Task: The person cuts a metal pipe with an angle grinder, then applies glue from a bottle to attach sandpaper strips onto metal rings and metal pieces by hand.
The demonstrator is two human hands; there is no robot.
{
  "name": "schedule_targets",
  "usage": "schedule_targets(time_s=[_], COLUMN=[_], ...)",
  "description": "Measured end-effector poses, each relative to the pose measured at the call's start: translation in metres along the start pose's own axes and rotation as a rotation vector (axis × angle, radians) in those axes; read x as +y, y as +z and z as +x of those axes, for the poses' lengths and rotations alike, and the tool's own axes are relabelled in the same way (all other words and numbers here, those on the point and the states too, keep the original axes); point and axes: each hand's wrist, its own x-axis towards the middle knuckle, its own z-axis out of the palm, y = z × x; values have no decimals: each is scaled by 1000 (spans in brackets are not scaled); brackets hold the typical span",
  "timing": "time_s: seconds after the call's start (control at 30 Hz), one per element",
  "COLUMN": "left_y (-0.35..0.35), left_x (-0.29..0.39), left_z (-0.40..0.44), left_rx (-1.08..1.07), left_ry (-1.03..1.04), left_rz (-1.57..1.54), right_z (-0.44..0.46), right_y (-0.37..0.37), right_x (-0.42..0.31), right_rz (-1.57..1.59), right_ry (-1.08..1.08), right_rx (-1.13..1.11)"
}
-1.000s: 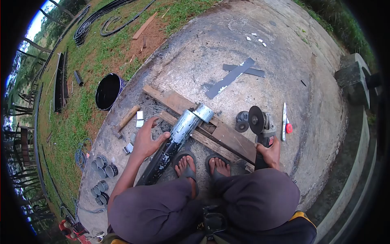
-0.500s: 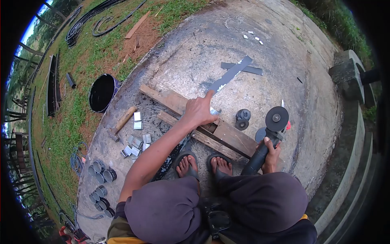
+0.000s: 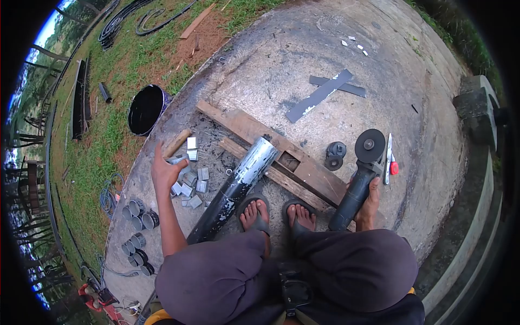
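My right hand [image 3: 369, 201] is wrapped round the dark body of an angle grinder [image 3: 353, 199], whose disc [image 3: 369, 145] points away from me. Over the left side of the slab, my left hand [image 3: 167, 172] has thumb and index finger spread wide. A small grey piece [image 3: 177, 160] shows between them; whether they touch it is unclear. Close by lie a wooden hammer handle [image 3: 177, 142] and several short cut grey pieces [image 3: 188, 179]. A black pipe with a scraped, silvery end [image 3: 254, 162] rests slanting across timber beams [image 3: 311, 170], beside my left foot.
Two flat grey strips [image 3: 319, 96] lie crossed ahead. Right of the beams are a small dark tool part [image 3: 335, 155] and a knife [image 3: 388, 160] beside a red object [image 3: 394, 168]. Several pipe rings [image 3: 142, 216] and a black bucket [image 3: 147, 111] are at left. A concrete railing [image 3: 470, 214] borders the right.
My left hand has left the pipe's end and swung left to the cut pieces, its fingers spreading. The pipe is now uncovered. The grinder stays in my right hand; the view has shifted slightly.
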Motion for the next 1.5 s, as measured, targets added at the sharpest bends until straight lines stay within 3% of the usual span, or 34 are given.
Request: schedule_targets(time_s=[0.03, 0.07, 0.17, 0.2, 0.3, 0.4, 0.5, 0.63, 0.77, 0.87, 0.97, 1.07, 1.17, 1.23, 1.33, 1.5], left_y=[-7, -9, 17, 23, 37, 36, 23, 4, 11, 38, 73, 81, 75, 57, 27, -9], left_x=[-8, -14, -36, -38, -19, 8, 41, 110, 180, 224, 237, 244, 250, 257, 256, 209], left_z=[-9, -18, -32, -33, -37, -38, -39, -56, -104, -139, -154, -167, -155, -152, -136, -117], left_rx=[52, -32, 113, 71, 61, 121, 265, 256, -554, -1145, -1360, -1031, -1041, -1008, -898, -625], left_ry=[-9, -185, -125, -119, 15, 262, 382, 624, 518, 294, 194, 360, 436, 484, 637, 476], left_rz=[-23, -211, -465, -518, -493, -164, 16, -104, -657, -1007, -1067, -917, -718, -620, -578, -681], right_z=[-2, -1, 4, 6, 7, 6, 11, 22, 30, 32, 24, 23, 23, 35, 86, 177], right_y=[0, 1, -5, -7, -8, 4, 3, 17, 59, 96, 125, 133, 133, 122, 98, 63], right_x=[1, 0, 4, 8, 5, -7, -16, -31, -38, -35, -23, 1, 5, -14, -27, -47], right_rz=[30, 63, 86, 68, 16, -29, 2, 23, 166, 272, 295, -158, -411, -529, -794, -876], right_ry=[13, 24, 57, 48, 55, 39, 46, 79, 76, 123, 143, -191, -252, -155, -272, -145], right_rx=[-13, -31, -99, -93, -93, -89, -95, -102, -237, -364, -462, -367, -242, -233, -153, -4])
